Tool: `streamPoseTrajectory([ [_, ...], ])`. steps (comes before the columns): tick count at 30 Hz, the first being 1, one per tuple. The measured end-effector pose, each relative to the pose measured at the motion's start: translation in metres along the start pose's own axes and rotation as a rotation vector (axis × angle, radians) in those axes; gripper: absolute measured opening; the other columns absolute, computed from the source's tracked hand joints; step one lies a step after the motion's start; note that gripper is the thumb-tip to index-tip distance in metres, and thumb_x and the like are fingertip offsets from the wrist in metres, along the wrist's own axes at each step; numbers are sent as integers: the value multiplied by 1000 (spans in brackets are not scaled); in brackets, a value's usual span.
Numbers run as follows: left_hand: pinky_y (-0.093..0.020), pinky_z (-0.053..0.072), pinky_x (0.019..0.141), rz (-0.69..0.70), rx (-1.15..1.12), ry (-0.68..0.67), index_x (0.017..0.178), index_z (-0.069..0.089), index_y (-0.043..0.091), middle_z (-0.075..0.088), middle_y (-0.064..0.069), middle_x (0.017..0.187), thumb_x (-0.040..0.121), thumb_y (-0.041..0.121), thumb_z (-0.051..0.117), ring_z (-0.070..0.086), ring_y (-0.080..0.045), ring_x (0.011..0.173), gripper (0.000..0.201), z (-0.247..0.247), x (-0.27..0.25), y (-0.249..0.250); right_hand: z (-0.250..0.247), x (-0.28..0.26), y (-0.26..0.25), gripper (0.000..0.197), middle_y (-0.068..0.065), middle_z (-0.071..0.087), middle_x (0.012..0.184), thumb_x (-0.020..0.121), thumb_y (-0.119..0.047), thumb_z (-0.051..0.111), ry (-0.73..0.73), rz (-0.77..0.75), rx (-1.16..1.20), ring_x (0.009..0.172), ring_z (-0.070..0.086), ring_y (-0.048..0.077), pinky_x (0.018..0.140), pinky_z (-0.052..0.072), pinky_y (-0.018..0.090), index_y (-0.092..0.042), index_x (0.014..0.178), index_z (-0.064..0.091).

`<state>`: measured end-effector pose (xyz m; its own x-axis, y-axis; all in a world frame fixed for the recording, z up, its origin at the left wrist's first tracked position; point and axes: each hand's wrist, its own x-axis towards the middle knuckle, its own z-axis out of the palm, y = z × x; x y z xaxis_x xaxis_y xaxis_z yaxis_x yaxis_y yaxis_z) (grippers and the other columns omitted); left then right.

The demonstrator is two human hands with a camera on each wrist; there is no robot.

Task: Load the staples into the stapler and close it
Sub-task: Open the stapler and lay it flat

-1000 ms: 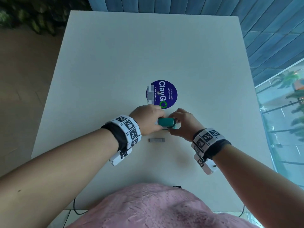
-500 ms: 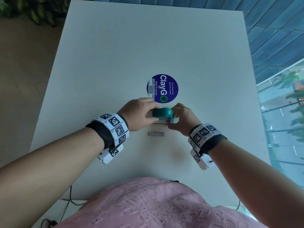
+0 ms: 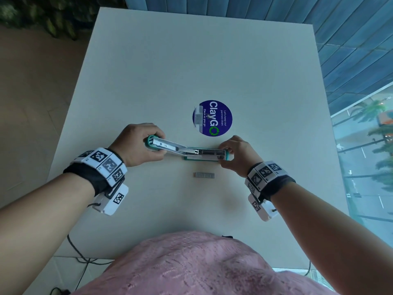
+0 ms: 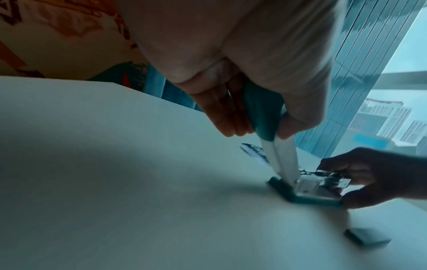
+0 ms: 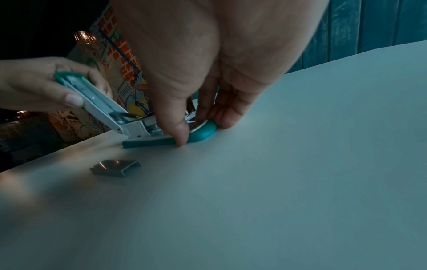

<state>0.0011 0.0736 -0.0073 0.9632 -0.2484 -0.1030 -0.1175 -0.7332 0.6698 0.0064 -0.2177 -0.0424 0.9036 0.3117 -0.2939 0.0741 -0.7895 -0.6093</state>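
A teal and white stapler (image 3: pixel 191 153) lies open on the white table (image 3: pixel 191 60), its lid swung out to the left. My left hand (image 3: pixel 157 146) grips the raised lid end (image 4: pixel 263 117) between fingers and thumb. My right hand (image 3: pixel 224 155) pinches the front of the base (image 5: pixel 203 133) and holds it down on the table. The metal magazine (image 3: pixel 210 153) faces up between the hands. A short grey strip of staples (image 3: pixel 204 175) lies loose on the table just in front of the base, also visible in the right wrist view (image 5: pixel 115 167); neither hand touches it.
A round blue sticker (image 3: pixel 212 118) is stuck to the table just behind the stapler. The table's right edge runs along a glass wall. Cables (image 3: pixel 78 252) hang below the near edge by my pink top.
The stapler was closed between both hands. My left hand has swung the lid up and out to the left, while the right hand stays on the base. The staples have not moved.
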Motion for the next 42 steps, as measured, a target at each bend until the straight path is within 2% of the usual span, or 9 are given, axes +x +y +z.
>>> streamPoseTrajectory([
  [2,-6,37,61,-35,31,-16,77,66,22,63,8,74,62,19,80,55,-4,70,20,2,-3,-17,0,-2,0,33,8,56,97,69,-10,75,12,0,10,84,56,23,81,53,39,-12,100,64],
  [4,-11,42,66,-52,46,-48,80,68,22,63,13,75,64,23,81,56,1,73,20,9,-6,-30,0,-4,0,32,9,56,97,70,-9,73,14,-2,9,86,56,23,82,53,41,-11,100,64],
  [9,-33,48,77,-68,26,-26,85,69,19,67,-1,85,66,21,80,59,-21,79,22,24,-8,-40,-1,-6,-5,37,12,55,106,73,-11,71,1,11,-48,96,54,26,87,50,41,-11,107,58],
  [13,-35,49,78,-62,31,-29,87,69,18,68,-2,85,67,21,80,59,-22,81,23,24,-9,-42,1,-22,-27,32,5,54,106,76,-20,70,98,-122,-62,97,49,19,82,44,28,-14,103,53],
  [20,-35,49,78,-79,11,-6,85,68,19,67,-1,84,66,20,81,59,-21,81,23,26,-10,-41,47,-48,-36,41,11,55,116,81,-21,65,-99,-151,-161,106,47,31,92,46,43,-15,120,54],
  [26,-33,48,78,-97,15,-15,85,68,21,68,0,85,66,21,81,59,-18,82,23,25,-9,-39,61,-51,-29,17,12,61,98,86,-12,58,-29,-160,-160,91,51,33,78,50,47,-13,102,64],
  [31,-27,46,77,-95,-3,-6,83,66,30,67,3,86,66,22,81,54,-3,81,24,26,-10,-41,37,-51,-29,7,11,63,90,83,-9,61,52,-232,-135,85,54,32,74,51,43,-11,90,62],
  [36,-33,49,78,-85,13,1,86,70,20,68,0,84,65,20,82,60,-20,81,24,26,-11,-40,1,-26,-28,4,10,63,87,85,-9,60,229,-225,-135,81,51,29,67,49,39,-11,88,62],
  [42,-36,51,77,-77,-8,-3,85,70,21,68,1,83,65,20,82,61,-19,80,23,25,-10,-40,1,-14,-27,5,12,62,89,86,-11,59,124,-219,-227,86,53,30,65,52,44,-8,89,62],
])
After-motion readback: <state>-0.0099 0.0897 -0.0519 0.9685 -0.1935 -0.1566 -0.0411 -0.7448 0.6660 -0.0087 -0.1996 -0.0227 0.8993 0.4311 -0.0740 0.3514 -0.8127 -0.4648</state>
